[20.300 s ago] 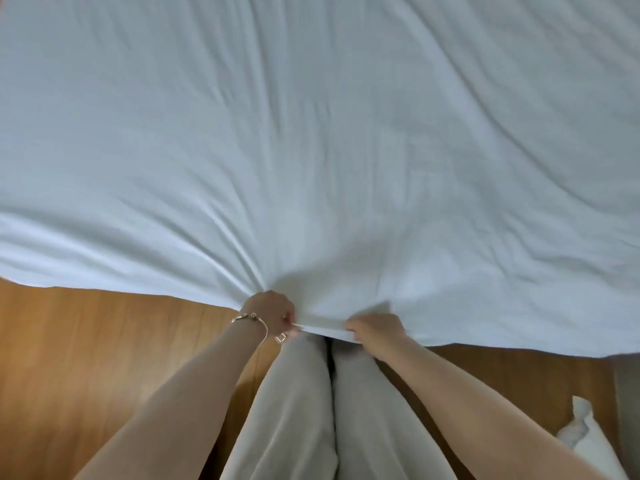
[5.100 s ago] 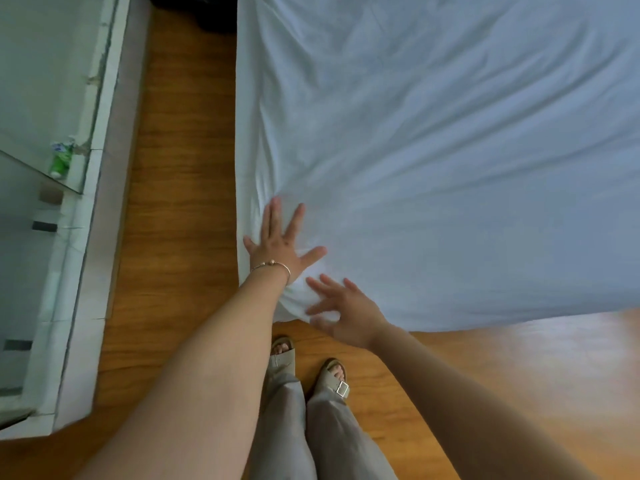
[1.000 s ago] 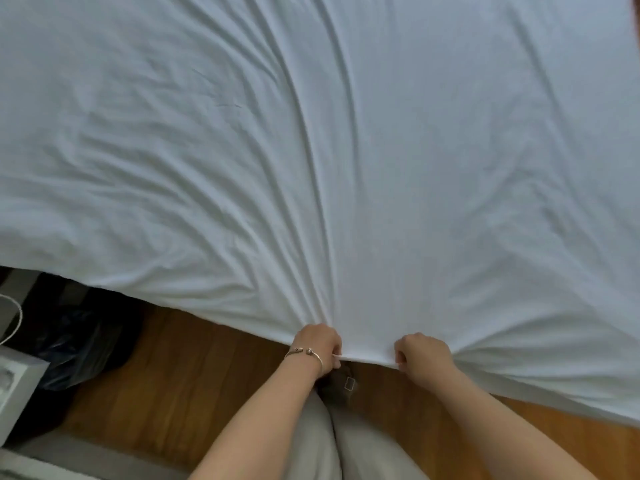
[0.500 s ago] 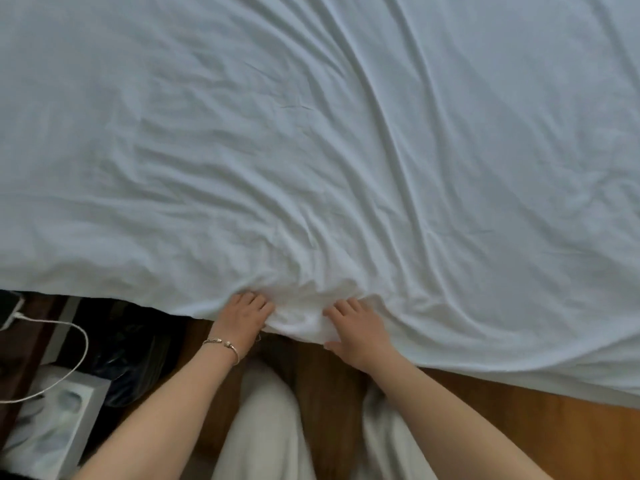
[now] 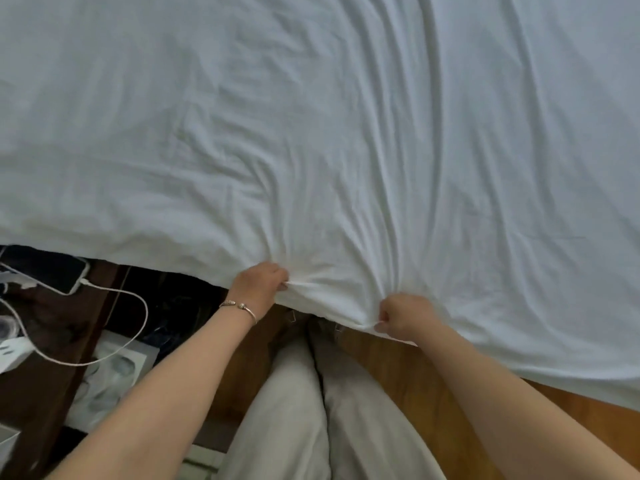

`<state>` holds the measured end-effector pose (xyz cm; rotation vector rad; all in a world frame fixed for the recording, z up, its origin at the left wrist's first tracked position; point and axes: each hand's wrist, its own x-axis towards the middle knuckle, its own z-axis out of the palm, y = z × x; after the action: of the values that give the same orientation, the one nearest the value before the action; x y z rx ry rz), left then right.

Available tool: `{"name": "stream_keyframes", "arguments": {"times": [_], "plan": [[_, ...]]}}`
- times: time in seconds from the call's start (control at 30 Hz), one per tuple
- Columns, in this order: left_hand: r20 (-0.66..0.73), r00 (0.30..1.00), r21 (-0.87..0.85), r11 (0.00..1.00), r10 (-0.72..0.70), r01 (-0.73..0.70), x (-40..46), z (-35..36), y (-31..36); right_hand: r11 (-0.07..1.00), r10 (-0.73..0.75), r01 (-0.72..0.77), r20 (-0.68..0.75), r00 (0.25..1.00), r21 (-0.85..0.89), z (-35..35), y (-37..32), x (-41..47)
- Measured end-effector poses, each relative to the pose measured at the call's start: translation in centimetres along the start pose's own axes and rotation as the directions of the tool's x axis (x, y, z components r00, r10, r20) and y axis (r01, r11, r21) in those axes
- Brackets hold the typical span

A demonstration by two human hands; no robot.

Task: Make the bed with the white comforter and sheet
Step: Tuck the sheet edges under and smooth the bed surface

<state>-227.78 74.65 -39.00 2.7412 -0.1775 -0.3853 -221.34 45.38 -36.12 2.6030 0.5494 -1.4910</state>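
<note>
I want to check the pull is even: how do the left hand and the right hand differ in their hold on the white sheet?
The left hand wears a bracelet; the right hand is bare. The left hand grips higher in the view, the right hand lower and nearer the person. Both are fisted on the near edge of the white sheet, with creases fanning out from each grip.

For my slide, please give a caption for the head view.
Both hands, left and right, grip the white sheet edge.
</note>
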Motion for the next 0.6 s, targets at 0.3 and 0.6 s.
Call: {"name": "stream_keyframes", "arguments": {"times": [0.3,0.6], "plan": [[0.270,0.952,-0.061,0.984,-0.147,0.169,-1.0,-3.5,-3.4,0.934,-0.304,0.351,-0.370,0.878,0.066,-5.9,-12.8,3.7],[0.094,0.920,0.108,0.923,-0.380,0.370,-1.5,-9.8,-22.2,0.923,-0.380,0.371,-0.395,0.836,-0.101,-12.0,-28.0,10.0]]}}
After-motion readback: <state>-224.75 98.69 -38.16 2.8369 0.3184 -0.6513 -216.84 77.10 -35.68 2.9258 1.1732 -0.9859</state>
